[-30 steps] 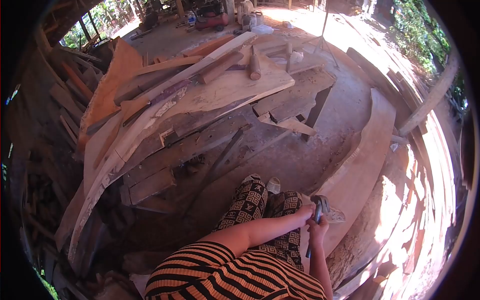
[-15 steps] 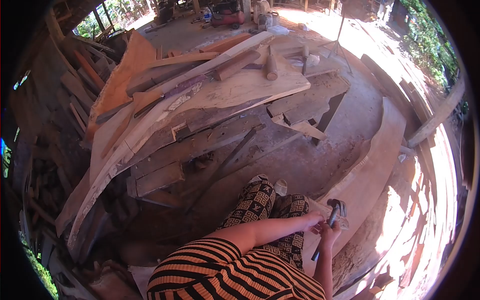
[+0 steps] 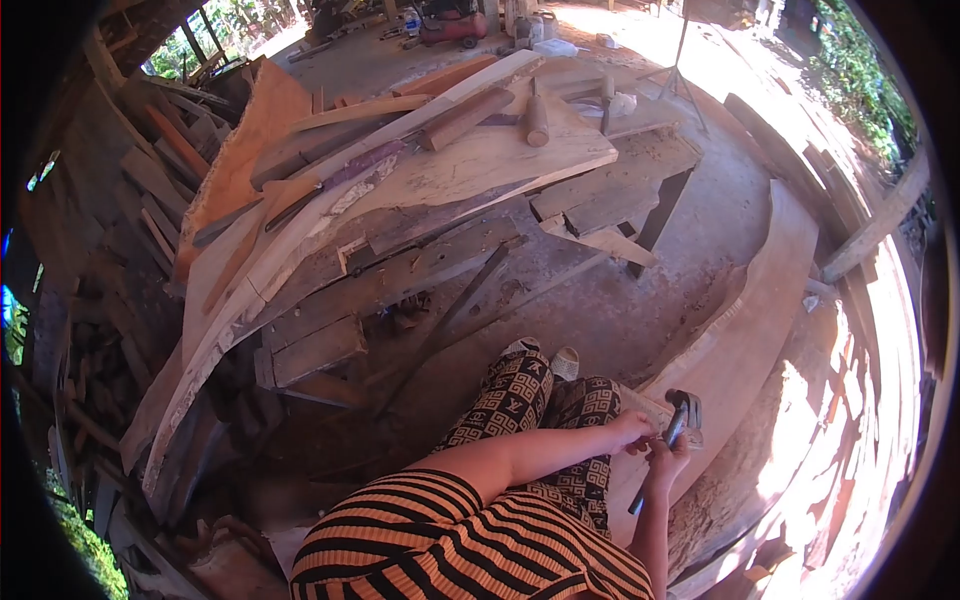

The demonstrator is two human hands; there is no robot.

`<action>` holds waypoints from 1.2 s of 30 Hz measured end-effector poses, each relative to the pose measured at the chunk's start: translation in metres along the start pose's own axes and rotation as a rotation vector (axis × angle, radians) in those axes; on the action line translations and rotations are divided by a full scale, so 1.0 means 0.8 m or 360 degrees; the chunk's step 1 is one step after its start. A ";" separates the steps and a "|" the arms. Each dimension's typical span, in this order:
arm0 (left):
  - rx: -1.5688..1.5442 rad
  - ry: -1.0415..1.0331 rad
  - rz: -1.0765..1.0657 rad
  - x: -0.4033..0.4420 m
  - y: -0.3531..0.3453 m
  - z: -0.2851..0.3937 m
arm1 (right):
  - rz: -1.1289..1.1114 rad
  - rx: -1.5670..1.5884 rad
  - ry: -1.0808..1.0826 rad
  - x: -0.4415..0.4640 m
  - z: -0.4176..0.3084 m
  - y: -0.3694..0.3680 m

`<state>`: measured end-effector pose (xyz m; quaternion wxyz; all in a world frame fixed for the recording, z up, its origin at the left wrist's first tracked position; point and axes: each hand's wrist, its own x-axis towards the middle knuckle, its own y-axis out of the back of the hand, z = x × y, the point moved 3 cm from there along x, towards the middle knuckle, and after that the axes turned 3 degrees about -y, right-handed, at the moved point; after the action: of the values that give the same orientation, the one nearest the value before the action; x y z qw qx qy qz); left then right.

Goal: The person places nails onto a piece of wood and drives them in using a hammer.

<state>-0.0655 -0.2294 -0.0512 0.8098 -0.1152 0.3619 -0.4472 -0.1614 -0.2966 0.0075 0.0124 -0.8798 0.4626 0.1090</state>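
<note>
My right hand is closed around a claw hammer, with the dark head up and the handle end pointing down toward my thigh. Close beside it, my left hand has its fingers pinched together, nearly touching the right fingers. Whatever sits between the left fingertips is too small to make out. Both hands are just above a short piece of wood by my right knee, partly covered by the hands and the hammer. A long curved plank lies beyond them on the right.
Ahead stands a large wooden slab bearing a wooden mallet and a thick round piece of wood. Stacked boards lie below it. A tripod and a red machine are farther back. Scrap wood fills the left side.
The view has shifted slightly. Both hands and the hammer stay close together, a little farther right in the picture, with the hammer still in my right hand.
</note>
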 end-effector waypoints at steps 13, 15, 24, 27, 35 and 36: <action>0.0258 -0.0296 0.0317 0.025 0.007 0.010 | 0.0236 0.0019 -0.0192 -0.031 -0.042 0.080; 0.0312 -0.0306 0.0297 0.028 -0.003 0.001 | 0.0146 -0.0077 -0.0194 -0.034 -0.043 0.088; 0.0792 -0.0800 0.0582 0.052 0.013 -0.017 | 0.0056 -0.0258 -0.0353 -0.056 0.011 0.081; 0.0790 -0.0952 0.0805 0.041 0.010 -0.006 | -0.0031 -0.0279 -0.0343 -0.055 0.024 0.069; 0.0892 -0.0898 0.0875 0.042 0.005 -0.019 | -0.0062 -0.0379 -0.0394 -0.054 0.032 0.060; 0.0893 -0.0899 0.0879 0.041 0.005 -0.018 | -0.0017 -0.0381 -0.0408 -0.055 0.025 0.058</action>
<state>-0.0617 -0.2515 -0.0789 0.9647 0.0911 0.0103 -0.2469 -0.2267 -0.2851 0.0005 -0.0329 -0.8562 0.4363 0.2746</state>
